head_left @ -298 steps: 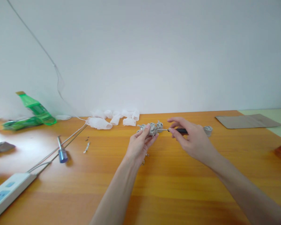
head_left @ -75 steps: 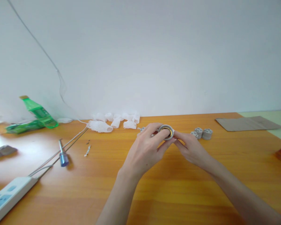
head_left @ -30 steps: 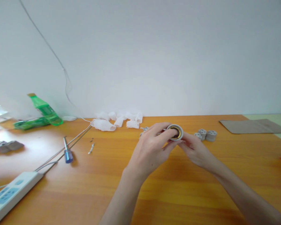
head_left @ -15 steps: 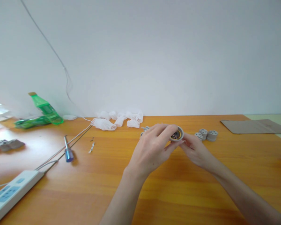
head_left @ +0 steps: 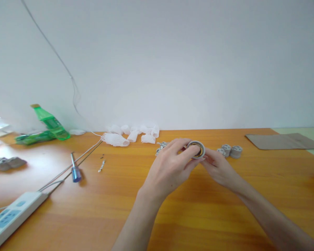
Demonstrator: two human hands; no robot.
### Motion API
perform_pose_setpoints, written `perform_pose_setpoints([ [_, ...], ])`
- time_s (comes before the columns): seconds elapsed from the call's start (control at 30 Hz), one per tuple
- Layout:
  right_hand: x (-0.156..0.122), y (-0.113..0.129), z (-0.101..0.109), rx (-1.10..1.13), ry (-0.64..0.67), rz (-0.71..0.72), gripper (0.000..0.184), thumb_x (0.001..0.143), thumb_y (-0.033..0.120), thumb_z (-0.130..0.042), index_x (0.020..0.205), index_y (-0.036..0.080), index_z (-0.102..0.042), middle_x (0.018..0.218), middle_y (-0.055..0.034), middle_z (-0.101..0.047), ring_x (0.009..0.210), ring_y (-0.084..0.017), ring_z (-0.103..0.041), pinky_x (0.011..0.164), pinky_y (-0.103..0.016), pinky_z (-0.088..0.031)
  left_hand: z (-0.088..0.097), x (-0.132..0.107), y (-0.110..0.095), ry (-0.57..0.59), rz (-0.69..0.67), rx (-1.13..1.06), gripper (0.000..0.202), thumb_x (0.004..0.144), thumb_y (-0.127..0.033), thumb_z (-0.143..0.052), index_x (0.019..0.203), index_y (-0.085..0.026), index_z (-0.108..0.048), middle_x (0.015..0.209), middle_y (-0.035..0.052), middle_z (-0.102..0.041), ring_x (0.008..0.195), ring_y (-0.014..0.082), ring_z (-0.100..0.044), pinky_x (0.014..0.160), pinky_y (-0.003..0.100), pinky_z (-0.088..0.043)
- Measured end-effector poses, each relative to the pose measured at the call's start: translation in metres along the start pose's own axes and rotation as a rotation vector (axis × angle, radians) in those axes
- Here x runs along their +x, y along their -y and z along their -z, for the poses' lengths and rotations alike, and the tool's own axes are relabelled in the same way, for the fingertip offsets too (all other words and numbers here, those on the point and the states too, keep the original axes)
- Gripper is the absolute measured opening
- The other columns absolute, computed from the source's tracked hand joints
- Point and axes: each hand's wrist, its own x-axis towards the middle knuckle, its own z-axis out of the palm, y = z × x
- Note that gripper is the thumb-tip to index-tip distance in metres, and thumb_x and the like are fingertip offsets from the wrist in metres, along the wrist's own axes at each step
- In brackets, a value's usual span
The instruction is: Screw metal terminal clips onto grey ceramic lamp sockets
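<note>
Both hands' fingers (head_left: pixel 184 156) pinch the small grey ring-shaped socket with brass lining (head_left: pixel 197 149); likely light, rigid, best gripped at its rim.

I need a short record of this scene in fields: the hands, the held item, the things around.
Held item: lamp socket, grey ring with brass inside
Left hand: fingers closed on the lamp socket
Right hand: grips it from the other side
Right of hands: grey socket parts, cardboard sheet
Left of hands: foam nets, screwdriver, power strip, green bottle
Surface: wooden table
</note>
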Motion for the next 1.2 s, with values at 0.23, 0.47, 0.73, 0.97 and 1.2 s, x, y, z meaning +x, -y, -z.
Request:
perform_pose_setpoints([
  [0.23, -0.0010, -0.0010, 0.0016, -0.006, -0.010, 0.000, 0.017, 0.101, 0.025, -0.053, 0.109, 0.025, -0.068, 0.117, -0.0034, -0.074, 0.107, -0.022, -0.067, 0.095, -0.034, -0.052, 0.0011, 0.0006, -0.0008, 0.002, 0.011, -0.002, 0.012, 0.092, -0.013, -0.065, 0.102, -0.019, -0.062, 0.107, 0.0057, -0.071, 0.098, 0.0180, -0.067, 0.085, 0.030, -0.056],
  [0.47, -0.0007, -0.0004, 0.0017, -0.012, -0.018, 0.013, 0.017, 0.101, 0.024, -0.054, 0.110, 0.025, -0.068, 0.115, -0.0031, -0.074, 0.105, -0.021, -0.068, 0.094, -0.033, -0.052, 0.0015, 0.0005, -0.0010, -0.014, 0.005, -0.003, 0.013, 0.090, -0.014, -0.067, 0.102, -0.020, -0.063, 0.106, 0.0054, -0.071, 0.097, 0.0183, -0.068, 0.084, 0.031, -0.056],
  [0.73, -0.0005, 0.0001, 0.0021, -0.009, -0.011, 0.017, 0.020, 0.101, 0.025, -0.053, 0.114, 0.025, -0.068, 0.116, -0.0030, -0.073, 0.107, -0.021, -0.067, 0.095, -0.032, -0.051, 0.0010, 0.0019, -0.0017, -0.016, 0.005, -0.005, 0.004, 0.095, -0.020, -0.063, 0.099, -0.019, -0.064, 0.105, 0.0071, -0.071, 0.097, 0.0181, -0.068, 0.083, 0.030, -0.056],
  [0.97, -0.0009, -0.0002, 0.0024, -0.029, -0.014, 0.022, 0.018, 0.101, 0.026, -0.053, 0.110, 0.025, -0.069, 0.113, -0.0016, -0.074, 0.101, -0.020, -0.067, 0.090, -0.030, -0.051, 0.0015, 0.0015, -0.0024, 0.001, -0.013, -0.002, 0.004, 0.095, -0.019, -0.061, 0.095, -0.017, -0.065, 0.107, 0.0088, -0.070, 0.099, 0.0186, -0.068, 0.083, 0.030, -0.056],
  [1.2, -0.0014, -0.0001, 0.0020, -0.036, -0.017, 0.014, 0.017, 0.101, 0.025, -0.054, 0.108, 0.024, -0.068, 0.106, -0.0019, -0.074, 0.097, -0.019, -0.066, 0.087, -0.030, -0.052, 0.0020, 0.0017, -0.0029, -0.007, 0.012, -0.020, 0.008, 0.094, -0.019, -0.064, 0.102, -0.018, -0.064, 0.105, 0.0068, -0.071, 0.097, 0.0184, -0.068, 0.084, 0.031, -0.057],
])
